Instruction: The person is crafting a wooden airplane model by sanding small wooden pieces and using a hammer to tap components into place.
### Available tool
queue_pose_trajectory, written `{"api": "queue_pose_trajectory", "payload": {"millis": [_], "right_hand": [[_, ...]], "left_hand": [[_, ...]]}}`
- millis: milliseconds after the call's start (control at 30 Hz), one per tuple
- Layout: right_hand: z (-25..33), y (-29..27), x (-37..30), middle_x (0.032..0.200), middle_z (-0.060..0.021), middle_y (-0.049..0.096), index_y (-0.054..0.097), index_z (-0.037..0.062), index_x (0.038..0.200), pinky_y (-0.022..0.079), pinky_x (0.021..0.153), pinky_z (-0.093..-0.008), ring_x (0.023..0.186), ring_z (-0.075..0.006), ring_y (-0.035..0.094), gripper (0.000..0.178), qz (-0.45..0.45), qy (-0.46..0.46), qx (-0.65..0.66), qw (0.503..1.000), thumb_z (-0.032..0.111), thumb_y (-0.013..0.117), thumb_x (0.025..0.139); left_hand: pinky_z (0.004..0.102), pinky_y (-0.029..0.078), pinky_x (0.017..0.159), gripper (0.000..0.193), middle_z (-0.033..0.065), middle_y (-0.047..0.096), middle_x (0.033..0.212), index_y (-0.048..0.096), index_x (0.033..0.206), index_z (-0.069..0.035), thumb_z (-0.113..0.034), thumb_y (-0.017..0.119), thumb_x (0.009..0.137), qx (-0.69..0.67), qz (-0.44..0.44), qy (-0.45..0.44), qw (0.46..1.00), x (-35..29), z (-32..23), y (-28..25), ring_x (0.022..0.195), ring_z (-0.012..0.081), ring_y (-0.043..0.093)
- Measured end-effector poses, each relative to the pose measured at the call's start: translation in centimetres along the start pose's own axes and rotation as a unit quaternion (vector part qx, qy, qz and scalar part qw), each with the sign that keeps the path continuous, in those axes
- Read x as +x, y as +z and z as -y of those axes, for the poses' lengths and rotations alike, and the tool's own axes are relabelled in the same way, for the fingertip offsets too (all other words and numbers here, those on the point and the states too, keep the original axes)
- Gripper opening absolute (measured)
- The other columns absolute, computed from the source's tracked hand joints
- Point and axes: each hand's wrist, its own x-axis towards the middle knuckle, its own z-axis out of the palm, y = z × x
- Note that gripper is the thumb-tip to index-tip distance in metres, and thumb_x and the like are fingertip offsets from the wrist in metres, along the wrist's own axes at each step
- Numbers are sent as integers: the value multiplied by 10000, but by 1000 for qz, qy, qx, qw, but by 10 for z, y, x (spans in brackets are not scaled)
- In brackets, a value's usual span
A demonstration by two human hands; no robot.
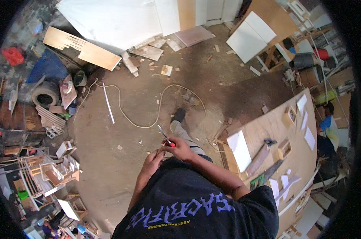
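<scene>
In front of my body my right hand is closed around a red-handled tool. Its thin, shiny metal end points up and away to the left; too little shows to name its kind. My left hand is beside it, fingers drawn together and almost meeting the right fingers. Whatever the left fingers pinch, if anything, is too small to make out. Both hands are held above the brown floor, just past the front of my black T-shirt.
To the right stands a wooden worktable with a white board, a handsaw and wood pieces. A pale cord snakes over the floor ahead. Wooden frames and a tyre are at left; offcuts lie farther off.
</scene>
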Motion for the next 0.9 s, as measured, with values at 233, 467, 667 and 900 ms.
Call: {"api": "queue_pose_trajectory", "payload": {"millis": [233,467,667,900], "right_hand": [[102,-68,141,911,-87,736,687,2,1147,556,782,-337,865,-145,696,284,42,-25,23,999,177,758,936],[143,-161,231,934,-101,739,694,6,1148,563,785,-355,828,-157,689,338,-64,-67,106,990,233,792,919],[122,-232,267,971,-95,750,721,20,1176,553,865,-353,925,-156,688,335,-117,-7,84,989,237,785,929],[175,-338,319,999,-53,732,690,-7,1192,540,851,-296,926,-137,676,296,-285,86,187,936,177,758,970]], "left_hand": [[243,261,497,257,-111,436,684,670,1008,-107,-355,622,1058,19,-38,1,999,90,-150,-29,562,19,372],[231,260,482,283,-108,444,673,712,1088,-93,-361,631,1045,85,0,16,996,201,-271,-13,562,4,380],[321,489,685,414,3,668,802,728,1110,-15,-407,611,1050,259,162,46,951,301,-333,1,754,144,621],[333,483,755,548,78,687,851,724,1061,37,-491,574,1054,333,329,68,881,465,-442,52,820,154,604]]}}
